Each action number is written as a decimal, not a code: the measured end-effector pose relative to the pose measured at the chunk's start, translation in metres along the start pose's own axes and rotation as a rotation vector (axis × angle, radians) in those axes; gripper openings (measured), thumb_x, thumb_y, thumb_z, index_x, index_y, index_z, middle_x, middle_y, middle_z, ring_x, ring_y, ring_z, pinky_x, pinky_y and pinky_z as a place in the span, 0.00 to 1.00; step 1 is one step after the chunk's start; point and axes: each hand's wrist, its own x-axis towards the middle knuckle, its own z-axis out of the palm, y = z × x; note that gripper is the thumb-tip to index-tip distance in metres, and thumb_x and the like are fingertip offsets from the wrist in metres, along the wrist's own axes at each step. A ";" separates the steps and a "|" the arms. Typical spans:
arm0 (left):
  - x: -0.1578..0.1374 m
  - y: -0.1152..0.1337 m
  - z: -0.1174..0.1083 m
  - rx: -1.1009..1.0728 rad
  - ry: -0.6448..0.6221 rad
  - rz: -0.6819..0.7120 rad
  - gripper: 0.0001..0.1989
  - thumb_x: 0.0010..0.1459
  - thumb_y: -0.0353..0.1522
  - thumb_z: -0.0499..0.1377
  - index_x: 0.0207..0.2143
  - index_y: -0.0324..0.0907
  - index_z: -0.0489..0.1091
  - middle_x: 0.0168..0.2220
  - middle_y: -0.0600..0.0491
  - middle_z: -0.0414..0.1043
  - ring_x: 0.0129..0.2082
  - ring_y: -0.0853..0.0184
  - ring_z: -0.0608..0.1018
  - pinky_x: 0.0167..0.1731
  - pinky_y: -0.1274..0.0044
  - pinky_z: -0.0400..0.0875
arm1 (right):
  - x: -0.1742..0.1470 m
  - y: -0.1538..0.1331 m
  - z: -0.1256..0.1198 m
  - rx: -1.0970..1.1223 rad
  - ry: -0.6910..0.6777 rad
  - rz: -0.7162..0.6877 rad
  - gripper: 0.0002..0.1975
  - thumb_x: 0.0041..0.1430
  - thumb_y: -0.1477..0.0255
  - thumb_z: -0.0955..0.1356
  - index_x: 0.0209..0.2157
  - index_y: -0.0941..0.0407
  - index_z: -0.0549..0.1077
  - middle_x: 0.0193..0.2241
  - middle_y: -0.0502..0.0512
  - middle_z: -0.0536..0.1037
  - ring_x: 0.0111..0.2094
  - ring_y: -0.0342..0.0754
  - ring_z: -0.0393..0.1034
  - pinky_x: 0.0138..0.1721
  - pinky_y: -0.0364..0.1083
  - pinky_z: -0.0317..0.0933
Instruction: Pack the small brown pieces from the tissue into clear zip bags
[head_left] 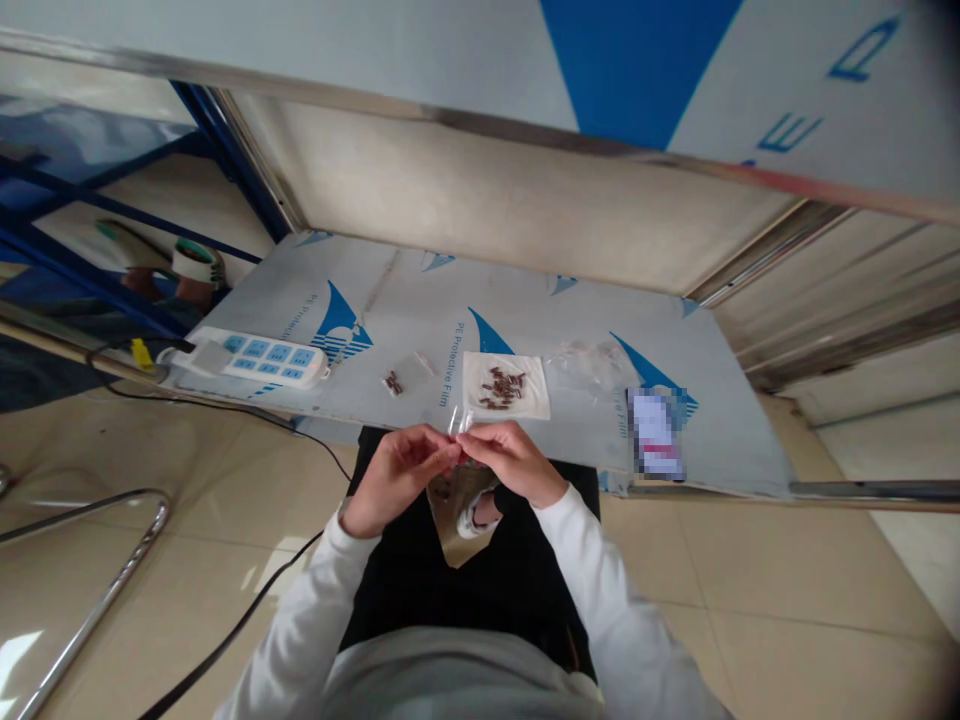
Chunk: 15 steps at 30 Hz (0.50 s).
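Just in front of the table edge, my left hand (401, 470) and my right hand (514, 458) meet, fingertips pinched together. Between them is a small clear plastic bag (456, 418), whose upper part sticks up past the fingers; a bit of red shows at the fingertips. Beyond the hands lies a white cloth or paper square (534, 400) bearing a heap of small brown cylindrical pieces (502, 388). To its left rests another clear bag (411, 374) with several similar brown pieces (391, 382) inside.
Crumpled clear plastic bags (592, 365) lie right of the white square, near a phone (656, 435) with a blurred screen. A white power strip (274, 360) sits at the table's left, its black cable (262, 590) running to the floor. An upper shelf (375, 60) overhangs the table (420, 300).
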 end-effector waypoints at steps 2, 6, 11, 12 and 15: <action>-0.013 -0.005 0.015 -0.057 0.022 -0.043 0.12 0.54 0.38 0.63 0.28 0.37 0.72 0.23 0.53 0.73 0.24 0.72 0.73 0.26 0.80 0.68 | -0.017 -0.001 -0.002 -0.093 -0.008 0.008 0.22 0.63 0.58 0.62 0.23 0.59 0.72 0.21 0.47 0.68 0.24 0.40 0.58 0.28 0.41 0.53; -0.037 -0.012 0.042 -0.100 0.116 -0.050 0.12 0.55 0.39 0.62 0.27 0.38 0.70 0.24 0.53 0.72 0.22 0.72 0.72 0.25 0.79 0.68 | -0.044 -0.006 0.001 -0.280 0.002 -0.008 0.23 0.66 0.60 0.59 0.22 0.58 0.68 0.20 0.47 0.66 0.24 0.41 0.59 0.27 0.41 0.52; -0.059 -0.012 0.065 0.150 0.280 0.010 0.10 0.57 0.38 0.59 0.28 0.42 0.71 0.25 0.53 0.72 0.25 0.68 0.74 0.27 0.77 0.68 | -0.067 -0.017 0.008 -0.603 0.052 0.001 0.18 0.65 0.70 0.59 0.22 0.57 0.68 0.20 0.51 0.72 0.23 0.42 0.64 0.28 0.42 0.52; -0.063 -0.010 0.067 0.235 0.324 0.035 0.09 0.57 0.38 0.60 0.28 0.43 0.70 0.24 0.53 0.71 0.24 0.67 0.73 0.26 0.77 0.68 | -0.071 -0.018 0.009 -0.718 0.114 0.014 0.16 0.63 0.72 0.60 0.22 0.56 0.68 0.20 0.51 0.73 0.23 0.43 0.65 0.27 0.42 0.51; -0.069 -0.003 0.063 0.426 0.463 0.112 0.08 0.55 0.37 0.60 0.25 0.45 0.67 0.21 0.56 0.67 0.21 0.67 0.69 0.23 0.76 0.65 | -0.083 -0.021 0.007 -0.998 0.325 0.078 0.11 0.57 0.75 0.63 0.21 0.55 0.68 0.20 0.52 0.74 0.22 0.45 0.66 0.26 0.44 0.48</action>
